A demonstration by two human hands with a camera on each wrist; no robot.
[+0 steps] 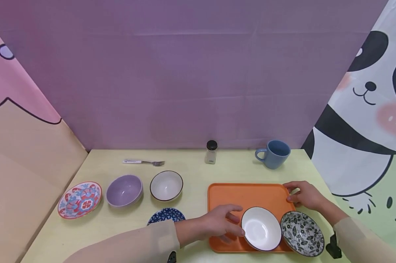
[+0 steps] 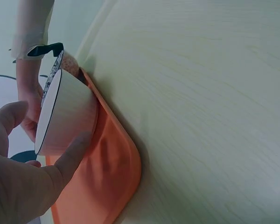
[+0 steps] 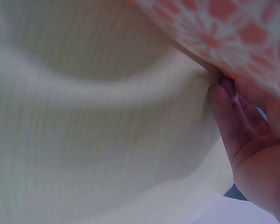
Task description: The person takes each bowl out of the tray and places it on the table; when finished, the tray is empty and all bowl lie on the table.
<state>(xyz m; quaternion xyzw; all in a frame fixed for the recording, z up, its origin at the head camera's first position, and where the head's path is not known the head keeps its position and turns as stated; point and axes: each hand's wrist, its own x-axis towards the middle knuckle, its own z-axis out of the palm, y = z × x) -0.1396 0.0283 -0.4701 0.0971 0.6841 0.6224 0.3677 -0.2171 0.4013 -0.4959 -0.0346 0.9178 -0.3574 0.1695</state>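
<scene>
A white bowl (image 1: 261, 229) with a dark rim stands at the front of an orange tray (image 1: 244, 195). Beside its left wall is my left hand (image 1: 221, 221), thumb and fingers spread apart; in the left wrist view its fingers (image 2: 74, 151) reach along the bowl's outside. My right hand (image 1: 304, 197) grips the tray's right edge near the far corner, thumb and fingertips at the rim. Right of the white bowl, a black-and-white floral bowl (image 1: 302, 233) leans over the tray's right edge. Its red-and-white outside (image 3: 214, 37) shows in the right wrist view.
Behind the tray stand a blue mug (image 1: 274, 155) and a black-capped shaker (image 1: 211, 152). To the left are a fork (image 1: 143, 162), another white bowl (image 1: 166, 185), a purple bowl (image 1: 124, 190) and a red-and-blue patterned dish (image 1: 80, 200). My left forearm partly covers a blue patterned dish (image 1: 166, 214).
</scene>
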